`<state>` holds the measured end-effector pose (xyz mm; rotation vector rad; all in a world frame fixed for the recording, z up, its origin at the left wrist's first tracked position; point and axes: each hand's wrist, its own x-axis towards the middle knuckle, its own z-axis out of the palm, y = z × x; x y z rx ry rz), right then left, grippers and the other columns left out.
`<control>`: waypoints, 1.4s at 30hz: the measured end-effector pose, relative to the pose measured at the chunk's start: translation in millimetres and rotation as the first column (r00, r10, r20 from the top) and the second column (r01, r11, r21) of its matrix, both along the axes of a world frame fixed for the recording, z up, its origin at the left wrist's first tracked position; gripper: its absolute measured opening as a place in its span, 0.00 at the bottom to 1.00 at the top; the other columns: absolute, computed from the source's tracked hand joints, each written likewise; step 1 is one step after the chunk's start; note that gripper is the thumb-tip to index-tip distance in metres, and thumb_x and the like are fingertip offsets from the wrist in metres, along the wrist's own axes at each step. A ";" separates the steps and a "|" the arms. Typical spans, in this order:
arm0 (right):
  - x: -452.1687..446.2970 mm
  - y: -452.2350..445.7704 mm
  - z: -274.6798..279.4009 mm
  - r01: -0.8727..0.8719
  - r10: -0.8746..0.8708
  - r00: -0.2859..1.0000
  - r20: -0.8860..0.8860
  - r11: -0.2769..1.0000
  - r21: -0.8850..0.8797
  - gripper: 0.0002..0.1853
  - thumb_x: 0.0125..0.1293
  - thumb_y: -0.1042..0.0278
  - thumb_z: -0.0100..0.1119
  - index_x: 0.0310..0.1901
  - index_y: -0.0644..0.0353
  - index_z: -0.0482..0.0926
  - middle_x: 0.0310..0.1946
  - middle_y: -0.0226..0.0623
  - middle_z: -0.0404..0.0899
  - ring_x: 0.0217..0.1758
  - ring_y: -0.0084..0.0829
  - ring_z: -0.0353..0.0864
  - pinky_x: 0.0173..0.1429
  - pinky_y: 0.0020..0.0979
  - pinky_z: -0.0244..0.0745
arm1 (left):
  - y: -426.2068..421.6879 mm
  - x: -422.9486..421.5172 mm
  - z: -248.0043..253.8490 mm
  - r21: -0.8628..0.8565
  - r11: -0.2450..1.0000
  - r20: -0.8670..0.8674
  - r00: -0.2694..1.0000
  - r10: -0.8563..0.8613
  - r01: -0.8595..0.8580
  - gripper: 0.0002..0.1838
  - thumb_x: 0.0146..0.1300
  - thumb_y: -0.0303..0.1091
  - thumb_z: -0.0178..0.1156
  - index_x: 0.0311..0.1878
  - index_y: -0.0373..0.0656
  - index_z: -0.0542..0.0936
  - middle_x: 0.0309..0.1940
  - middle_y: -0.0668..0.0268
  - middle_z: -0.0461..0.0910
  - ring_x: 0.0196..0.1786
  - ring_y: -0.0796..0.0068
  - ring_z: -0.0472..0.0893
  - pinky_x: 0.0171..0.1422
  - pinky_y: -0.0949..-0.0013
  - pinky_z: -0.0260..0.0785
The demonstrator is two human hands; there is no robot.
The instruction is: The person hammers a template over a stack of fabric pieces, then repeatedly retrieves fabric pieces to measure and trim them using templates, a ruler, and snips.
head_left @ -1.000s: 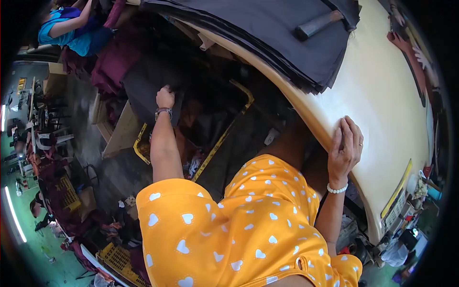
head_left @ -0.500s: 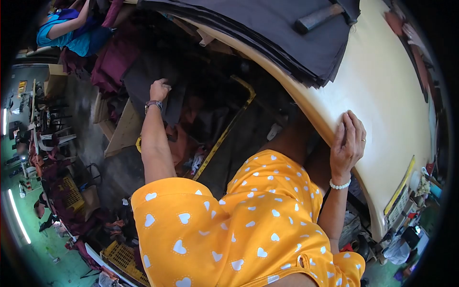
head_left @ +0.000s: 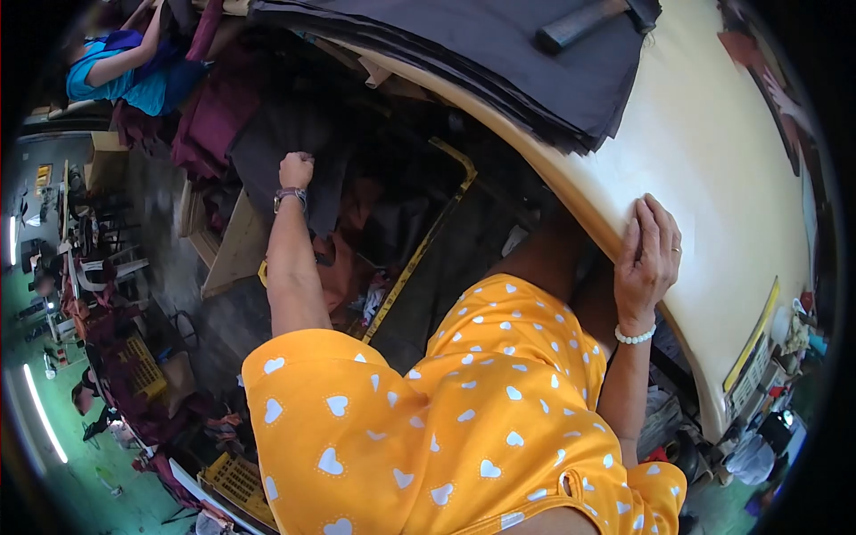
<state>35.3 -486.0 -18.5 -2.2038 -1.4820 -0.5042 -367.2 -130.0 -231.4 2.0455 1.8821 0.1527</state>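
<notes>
My left hand point(head_left: 297, 169), with a watch on its wrist, is closed in a fist on a piece of dark cloth point(head_left: 276, 134) that hangs low at the left of the table. Its fingertips are mostly hidden. My right hand point(head_left: 649, 259), with a beaded bracelet, lies on the rounded edge of the pale table point(head_left: 731, 205), fingers stretched out and holding nothing. Beyond it on the tabletop is a stack of dark cloth pieces point(head_left: 499, 62). A dark-handled tool point(head_left: 584, 25) lies on top of that stack.
A yellow metal bar point(head_left: 419, 250) runs along the floor area between my arms. Cardboard point(head_left: 232, 250) stands left of my left forearm. Maroon cloth point(head_left: 209, 129) hangs beside a person in a blue top point(head_left: 111, 67). Yellow crates point(head_left: 236, 481) sit at lower left.
My left hand has turned slightly and its fingers look more tightly closed. My right hand stays on the table edge. The whole view has shifted a little.
</notes>
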 end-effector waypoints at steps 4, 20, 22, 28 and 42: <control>1.6 -1.1 -1.4 0.001 -0.001 1.000 -0.007 1.000 0.014 0.11 0.60 0.73 0.56 0.45 0.61 0.79 0.47 0.38 0.79 0.51 0.40 0.76 0.57 0.36 0.69 | -13.9 1.2 -15.3 0.220 0.939 0.328 0.927 0.183 -0.263 0.15 0.61 0.38 0.54 0.42 0.37 0.80 0.38 0.49 0.81 0.45 0.52 0.80 0.51 0.60 0.69; 4.1 -0.2 13.8 -0.066 0.104 0.947 -0.303 0.989 0.133 0.15 0.57 0.70 0.60 0.46 0.62 0.77 0.47 0.43 0.77 0.52 0.43 0.74 0.59 0.38 0.67 | -49.9 90.7 252.3 0.427 0.892 0.514 0.772 -0.374 0.148 0.09 0.59 0.32 0.62 0.37 0.34 0.81 0.31 0.63 0.83 0.32 0.76 0.80 0.40 0.73 0.70; 4.0 8.0 27.6 -0.147 0.220 0.883 -0.414 0.969 0.200 0.17 0.55 0.69 0.62 0.47 0.63 0.77 0.47 0.46 0.77 0.53 0.44 0.74 0.59 0.38 0.67 | -93.7 153.8 289.8 0.421 0.795 0.464 0.650 -0.602 0.436 0.09 0.59 0.31 0.61 0.36 0.34 0.81 0.28 0.63 0.83 0.29 0.79 0.79 0.37 0.75 0.69; 1.7 36.3 85.5 -0.334 0.475 0.793 -0.382 0.863 0.380 0.26 0.49 0.63 0.62 0.51 0.68 0.74 0.47 0.50 0.76 0.52 0.47 0.75 0.59 0.39 0.67 | -179.1 291.1 338.2 0.412 0.322 0.335 0.187 -0.923 0.852 0.07 0.57 0.26 0.60 0.36 0.32 0.80 0.28 0.58 0.82 0.28 0.73 0.80 0.37 0.75 0.70; 201.1 -69.8 73.0 0.187 -0.168 0.874 -0.456 0.982 -0.003 0.15 0.51 0.74 0.52 0.41 0.61 0.80 0.38 0.50 0.80 0.42 0.49 0.79 0.51 0.41 0.73 | -195.4 468.3 388.6 0.392 -0.031 0.106 -0.078 -0.991 0.919 0.15 0.49 0.34 0.69 0.34 0.32 0.80 0.22 0.61 0.78 0.25 0.78 0.73 0.33 0.73 0.66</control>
